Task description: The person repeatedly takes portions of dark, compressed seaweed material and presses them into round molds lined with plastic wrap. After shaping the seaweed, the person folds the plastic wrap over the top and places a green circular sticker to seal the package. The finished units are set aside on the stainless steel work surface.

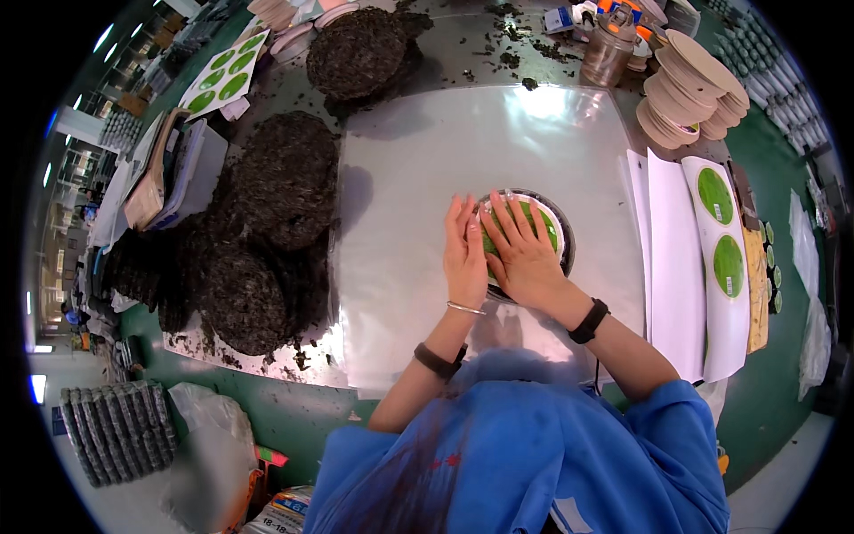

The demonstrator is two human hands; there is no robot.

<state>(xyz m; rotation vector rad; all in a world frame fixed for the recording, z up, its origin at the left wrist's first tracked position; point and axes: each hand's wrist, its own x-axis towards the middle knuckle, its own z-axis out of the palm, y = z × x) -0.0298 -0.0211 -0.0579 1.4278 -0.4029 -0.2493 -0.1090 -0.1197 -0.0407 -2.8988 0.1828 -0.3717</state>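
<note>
A round dark disc (568,253) lies on the clear plastic sheet covering the table, with a round green label with a white rim (551,230) on its top. My right hand (524,257) lies flat on that label, fingers spread and pointing away from me. At the disc's left edge is my left hand (466,250), held on its side with the fingers extended and close together, against or beside the rim. Neither hand is closed around anything. Part of the label is hidden beneath my hands.
Stacked dark, pressed leafy discs (287,180) stand at the left, another stack (357,53) farther back. A grey plastic bin (200,170) holds papers. Pale round boards (694,73) and a transparent jar (608,50) are at back right. Green label sheets (714,267) lie right; dark crumbs (510,60) are scattered behind.
</note>
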